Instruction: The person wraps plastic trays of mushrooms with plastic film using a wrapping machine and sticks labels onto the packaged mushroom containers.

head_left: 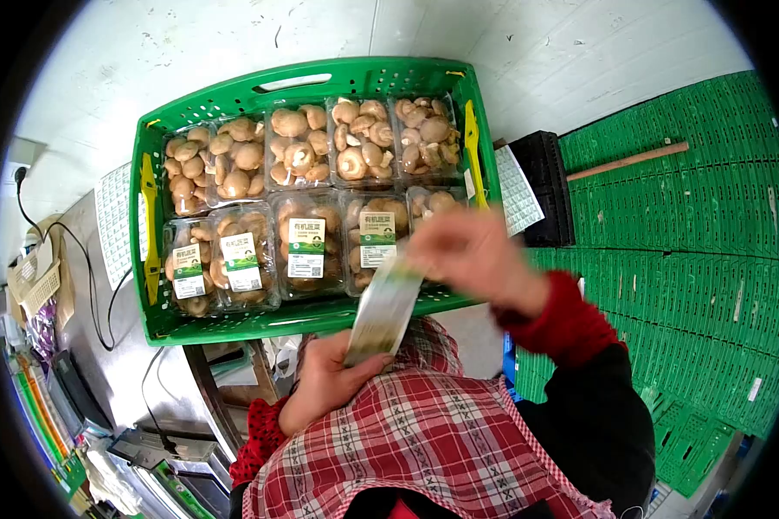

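Observation:
My left hand point(331, 381) is closed around the lower end of a strip of printed labels point(378, 316), in front of the green crate point(234, 333). At the strip's upper end, my right hand point(472, 255), blurred by motion, pinches a label edge. Clear packs of brown mushrooms fill the crate in two rows. Several front-row packs, such as this mushroom pack point(307, 208), carry white and green labels. The back-row packs, like this mushroom tray point(362, 143), show no label. My right hand partly covers the front right mushroom pack point(431, 201).
Stacked green crates point(666, 285) stand on the right, with a wooden stick point(627, 162) against them. A black crate point(541, 186) and label sheets point(519, 192) lie beside the green crate. Cables point(104, 320) cross the metal table point(160, 385) at left.

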`<move>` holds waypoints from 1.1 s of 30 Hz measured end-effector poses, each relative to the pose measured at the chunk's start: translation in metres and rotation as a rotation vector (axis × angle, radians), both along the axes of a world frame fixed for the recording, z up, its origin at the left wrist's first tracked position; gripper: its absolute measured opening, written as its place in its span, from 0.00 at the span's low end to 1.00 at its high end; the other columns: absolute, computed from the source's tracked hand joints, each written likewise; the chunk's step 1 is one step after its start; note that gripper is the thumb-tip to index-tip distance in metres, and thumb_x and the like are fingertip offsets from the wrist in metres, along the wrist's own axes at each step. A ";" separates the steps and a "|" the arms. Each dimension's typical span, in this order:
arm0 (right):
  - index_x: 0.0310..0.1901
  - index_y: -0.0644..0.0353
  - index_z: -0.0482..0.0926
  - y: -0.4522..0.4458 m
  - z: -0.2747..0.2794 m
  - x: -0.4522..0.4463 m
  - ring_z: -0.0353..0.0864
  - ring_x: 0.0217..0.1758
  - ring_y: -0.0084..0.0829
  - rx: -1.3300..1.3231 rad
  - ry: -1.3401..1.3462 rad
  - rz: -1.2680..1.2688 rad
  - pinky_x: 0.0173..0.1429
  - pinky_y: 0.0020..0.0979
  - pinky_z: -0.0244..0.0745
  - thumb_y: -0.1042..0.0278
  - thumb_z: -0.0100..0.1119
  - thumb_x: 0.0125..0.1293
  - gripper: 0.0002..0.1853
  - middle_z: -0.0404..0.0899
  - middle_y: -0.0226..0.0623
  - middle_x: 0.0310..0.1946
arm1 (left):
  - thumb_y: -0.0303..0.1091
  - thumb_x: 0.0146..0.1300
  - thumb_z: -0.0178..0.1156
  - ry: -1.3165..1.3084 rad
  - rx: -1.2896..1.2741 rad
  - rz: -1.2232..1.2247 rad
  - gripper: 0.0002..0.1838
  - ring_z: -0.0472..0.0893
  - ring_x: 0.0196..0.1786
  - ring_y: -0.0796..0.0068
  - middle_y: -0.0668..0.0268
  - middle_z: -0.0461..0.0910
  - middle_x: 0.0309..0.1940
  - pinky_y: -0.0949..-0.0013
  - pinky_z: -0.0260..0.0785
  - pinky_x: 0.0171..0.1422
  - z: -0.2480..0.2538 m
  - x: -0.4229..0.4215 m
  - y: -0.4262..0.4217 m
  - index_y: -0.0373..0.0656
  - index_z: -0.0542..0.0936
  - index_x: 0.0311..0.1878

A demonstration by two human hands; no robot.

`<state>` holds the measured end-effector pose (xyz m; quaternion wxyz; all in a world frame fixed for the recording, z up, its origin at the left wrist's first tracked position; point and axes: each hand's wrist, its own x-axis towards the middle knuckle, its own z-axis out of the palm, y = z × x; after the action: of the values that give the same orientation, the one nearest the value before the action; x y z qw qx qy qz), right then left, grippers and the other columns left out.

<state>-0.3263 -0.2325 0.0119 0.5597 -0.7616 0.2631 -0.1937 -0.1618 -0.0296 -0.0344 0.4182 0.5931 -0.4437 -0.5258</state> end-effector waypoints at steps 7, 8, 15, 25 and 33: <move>0.42 0.59 0.72 -0.066 -0.092 -0.028 0.80 0.35 0.49 -0.685 0.913 0.256 0.35 0.43 0.73 0.55 0.73 0.45 0.26 0.79 0.46 0.30 | 0.27 0.59 0.65 0.100 0.000 0.110 0.10 0.81 0.30 0.76 0.60 0.84 0.30 0.73 0.72 0.35 -0.015 -0.002 0.009 0.35 0.82 0.44; 0.42 0.59 0.72 -0.064 -0.092 -0.025 0.80 0.35 0.49 -0.684 0.905 0.272 0.35 0.43 0.73 0.55 0.73 0.45 0.26 0.79 0.46 0.30 | 0.27 0.60 0.64 0.127 0.031 0.125 0.10 0.81 0.30 0.77 0.62 0.84 0.31 0.73 0.72 0.35 -0.011 0.001 0.011 0.35 0.81 0.44; 0.46 0.60 0.69 -0.051 -0.106 -0.035 0.80 0.36 0.50 -0.736 0.681 0.322 0.38 0.44 0.73 0.57 0.75 0.42 0.32 0.78 0.47 0.33 | 0.26 0.63 0.61 0.058 0.010 0.205 0.12 0.80 0.41 0.79 0.62 0.83 0.40 0.73 0.72 0.45 0.010 0.016 0.021 0.35 0.79 0.50; 0.33 0.62 0.76 -0.015 -0.129 0.050 0.78 0.29 0.33 -0.324 0.264 0.476 0.34 0.33 0.71 0.64 0.65 0.56 0.11 0.78 0.37 0.26 | 0.23 0.61 0.59 0.021 0.007 0.219 0.13 0.80 0.45 0.74 0.61 0.81 0.44 0.72 0.70 0.50 0.015 0.024 0.011 0.38 0.79 0.50; 0.45 0.65 0.77 0.018 -0.024 0.048 0.78 0.38 0.22 0.286 -0.008 0.405 0.44 0.25 0.74 0.74 0.62 0.61 0.11 0.79 0.32 0.33 | 0.21 0.50 0.64 -0.508 -0.352 0.180 0.18 0.78 0.46 0.57 0.57 0.78 0.45 0.63 0.71 0.51 0.017 0.027 -0.007 0.43 0.82 0.47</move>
<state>-0.2784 -0.2148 -0.0121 0.6902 -0.7111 0.1275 -0.0412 -0.1344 -0.0364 -0.0176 0.4352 0.6608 -0.5638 -0.2369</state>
